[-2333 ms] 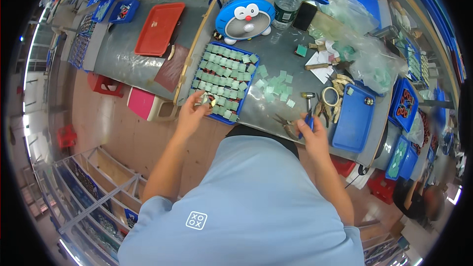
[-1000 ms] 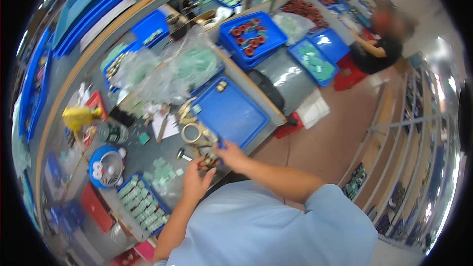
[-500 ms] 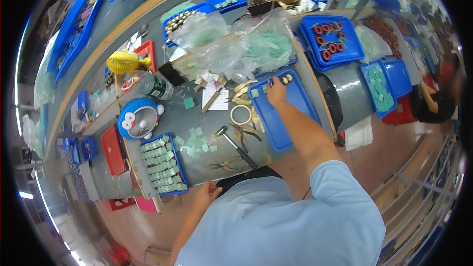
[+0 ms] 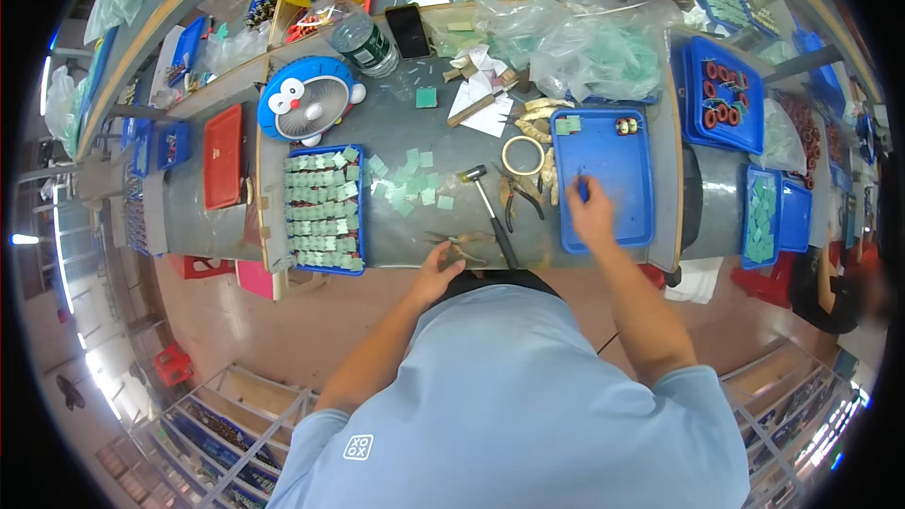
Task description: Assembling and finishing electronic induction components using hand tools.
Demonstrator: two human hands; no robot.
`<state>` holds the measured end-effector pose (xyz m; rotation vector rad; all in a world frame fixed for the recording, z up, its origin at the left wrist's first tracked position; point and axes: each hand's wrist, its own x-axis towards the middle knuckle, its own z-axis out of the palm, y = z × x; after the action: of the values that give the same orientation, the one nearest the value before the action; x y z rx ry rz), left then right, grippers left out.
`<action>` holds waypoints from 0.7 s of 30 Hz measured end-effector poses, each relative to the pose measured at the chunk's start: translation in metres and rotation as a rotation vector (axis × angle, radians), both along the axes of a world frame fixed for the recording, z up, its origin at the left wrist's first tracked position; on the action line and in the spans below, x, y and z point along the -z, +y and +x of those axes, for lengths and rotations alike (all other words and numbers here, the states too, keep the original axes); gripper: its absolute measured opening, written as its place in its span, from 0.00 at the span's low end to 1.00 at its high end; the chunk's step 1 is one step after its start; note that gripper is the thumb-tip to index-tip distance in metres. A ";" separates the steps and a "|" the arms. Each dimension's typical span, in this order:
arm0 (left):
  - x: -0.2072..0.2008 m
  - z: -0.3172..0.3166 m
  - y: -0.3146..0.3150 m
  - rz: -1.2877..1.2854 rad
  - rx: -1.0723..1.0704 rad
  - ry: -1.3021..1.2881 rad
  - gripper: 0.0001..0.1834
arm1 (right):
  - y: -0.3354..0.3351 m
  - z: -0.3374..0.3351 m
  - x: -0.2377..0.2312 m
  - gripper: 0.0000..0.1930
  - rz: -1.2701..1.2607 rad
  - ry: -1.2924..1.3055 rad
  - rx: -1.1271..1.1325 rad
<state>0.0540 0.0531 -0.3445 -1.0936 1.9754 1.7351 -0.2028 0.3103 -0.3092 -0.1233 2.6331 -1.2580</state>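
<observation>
My right hand point(image 4: 591, 215) is over the middle of a blue tray point(image 4: 608, 170). Its thumb and fingers are curled together, slightly blurred, and anything between them is too small to make out. In the tray's far corners lie green square pieces point(image 4: 567, 124) and small coil parts point(image 4: 626, 126). My left hand point(image 4: 437, 271) is at the bench's front edge, thumb and fingers apart, beside a pair of pliers point(image 4: 460, 249); whether it touches them I cannot tell. Between the hands are a hammer point(image 4: 490, 215), dark-handled pliers point(image 4: 514, 200) and a tape roll point(image 4: 522, 156).
At left, a blue tray point(image 4: 360, 226) holds rows of green-topped parts, with loose green squares point(image 4: 410, 184) beside it. Behind stand a blue fan point(image 4: 309, 102), a bottle point(image 4: 366, 45), a phone point(image 4: 407, 32) and plastic bags point(image 4: 613, 52). A wooden divider point(image 4: 667, 198) borders the right tray.
My right hand has drawn back from the tray's far end to its middle. My left hand has come from my lap to the bench edge. The view has turned and shifted.
</observation>
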 end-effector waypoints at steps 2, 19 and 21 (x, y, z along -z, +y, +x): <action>0.021 -0.009 -0.003 -0.057 0.062 -0.008 0.39 | 0.005 0.036 -0.005 0.18 -0.029 -0.030 -0.023; 0.016 -0.142 0.041 -0.228 0.364 -0.024 0.44 | 0.065 0.153 -0.017 0.19 0.101 -0.249 0.078; 0.011 -0.146 0.038 -0.163 0.312 -0.026 0.44 | 0.052 0.156 -0.020 0.20 0.111 -0.243 -0.004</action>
<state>-0.0924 0.0909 -0.3554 -0.7965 2.1656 1.4143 -0.0470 0.3627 -0.2892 0.0411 2.4830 -1.0493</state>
